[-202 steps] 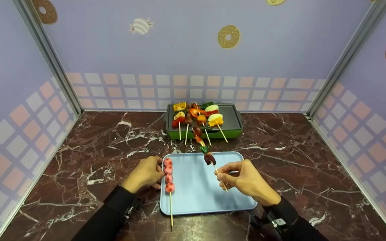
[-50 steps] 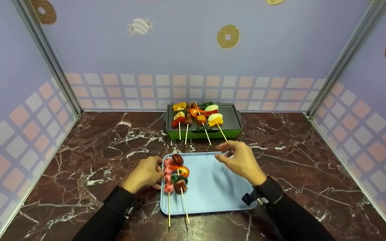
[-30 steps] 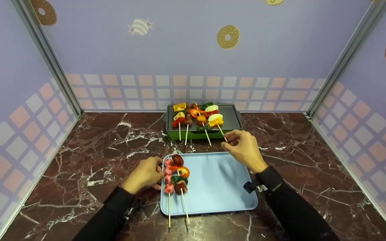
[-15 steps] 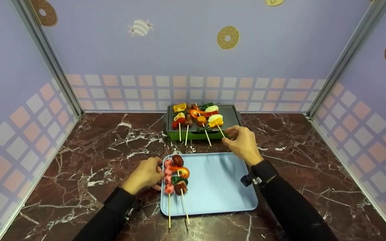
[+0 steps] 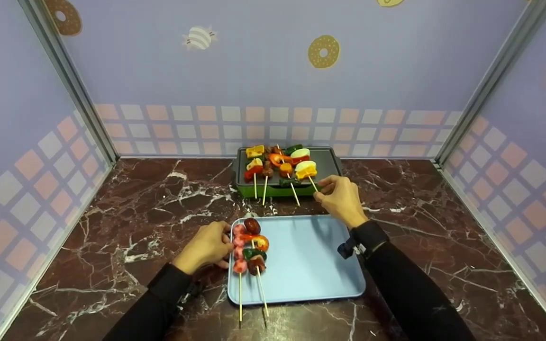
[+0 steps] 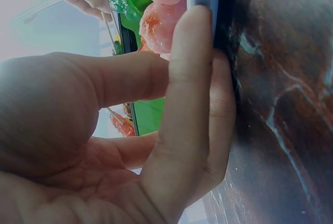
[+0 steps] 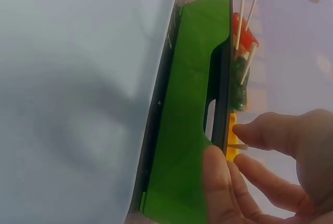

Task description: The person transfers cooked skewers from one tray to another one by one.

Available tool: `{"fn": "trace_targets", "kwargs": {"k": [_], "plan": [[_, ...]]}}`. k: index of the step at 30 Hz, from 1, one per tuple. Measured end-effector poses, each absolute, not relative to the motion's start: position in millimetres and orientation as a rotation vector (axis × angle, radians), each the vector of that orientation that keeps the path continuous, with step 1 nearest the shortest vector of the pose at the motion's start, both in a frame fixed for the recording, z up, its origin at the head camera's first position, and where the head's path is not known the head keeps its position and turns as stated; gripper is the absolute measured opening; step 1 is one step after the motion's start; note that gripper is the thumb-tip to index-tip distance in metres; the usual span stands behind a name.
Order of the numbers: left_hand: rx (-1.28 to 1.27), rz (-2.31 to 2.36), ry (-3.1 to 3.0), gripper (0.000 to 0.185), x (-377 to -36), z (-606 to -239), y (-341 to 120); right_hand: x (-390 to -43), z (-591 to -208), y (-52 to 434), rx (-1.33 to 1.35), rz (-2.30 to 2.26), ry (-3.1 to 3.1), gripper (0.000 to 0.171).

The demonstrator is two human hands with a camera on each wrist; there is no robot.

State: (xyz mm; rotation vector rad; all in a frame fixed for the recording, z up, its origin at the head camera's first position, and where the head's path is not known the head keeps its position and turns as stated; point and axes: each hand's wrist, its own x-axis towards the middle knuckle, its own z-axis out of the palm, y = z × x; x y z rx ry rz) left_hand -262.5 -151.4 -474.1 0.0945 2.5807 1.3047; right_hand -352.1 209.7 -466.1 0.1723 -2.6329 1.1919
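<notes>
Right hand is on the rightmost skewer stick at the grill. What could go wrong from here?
1. The right hand pinches only the stick's bare end of the rightmost skewer; lifted, its loaded far end may droop or twist.
2. Neighbouring skewers crowd the green grill; pulling one may drag another.
3. On the blue tray, steadied by the left hand, two skewers overhang the near edge and may get knocked.

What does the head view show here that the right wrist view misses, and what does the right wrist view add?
Only the head view shows the left hand touching the left edge of the light blue rectangular tray, and the two loaded wooden skewers lying on it. Only the right wrist view shows the green grill's side handle slot up close. Both show the right hand pinching the stick of the rightmost skewer on the green grill.
</notes>
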Motion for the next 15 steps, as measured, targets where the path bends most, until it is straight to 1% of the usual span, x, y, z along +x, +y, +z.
{"fn": "trace_targets", "kwargs": {"k": [7, 15], "plan": [[0.077, 1.257, 2.589, 0.047, -264, -474, -151, -349, -458, 202, 0.141, 1.162, -2.661, 0.023], [0.065, 1.267, 2.57, 0.052, -264, -473, -151, -354, -451, 198, 0.095, 1.178, -2.674, 0.018]]}}
